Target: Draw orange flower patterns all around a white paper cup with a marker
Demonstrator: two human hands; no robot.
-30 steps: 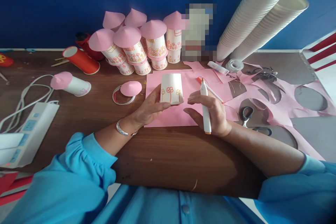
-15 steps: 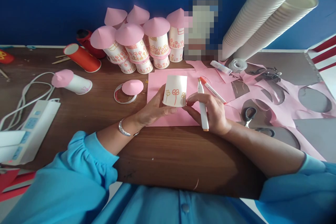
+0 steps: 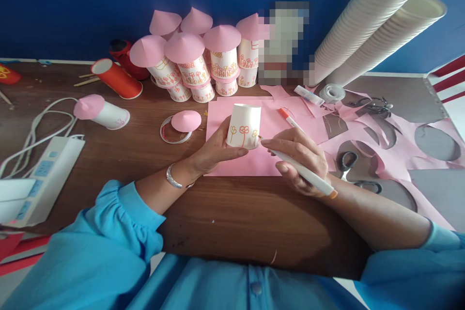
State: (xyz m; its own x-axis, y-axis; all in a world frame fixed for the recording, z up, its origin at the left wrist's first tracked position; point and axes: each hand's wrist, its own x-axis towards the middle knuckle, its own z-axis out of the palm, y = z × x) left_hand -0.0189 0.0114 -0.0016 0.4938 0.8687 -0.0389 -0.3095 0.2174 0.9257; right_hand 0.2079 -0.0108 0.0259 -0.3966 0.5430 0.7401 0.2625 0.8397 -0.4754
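A white paper cup, turned upside down, bears red and yellow-brown flowers drawn near its rim. My left hand is closed around its left side, thumb along the lower edge. In my right hand a white marker pen with an orange end is gripped between thumb and fingers. Its tip points at the cup's lower right edge; whether it touches cannot be made out. Beneath both hands lies a pink paper sheet. Behind my right fingers a second marker with an orange-red cap lies on that sheet.
Several decorated cup towers with pink cone roofs stand at the back. Two tall stacks of paper cups lean right. Scissors lie among pink scraps. A tape roll is behind. Left is a power strip.
My right hand has turned the marker from upright to slanted, its tip now towards the cup. The left hand keeps its hold on the cup. The view has shifted slightly.
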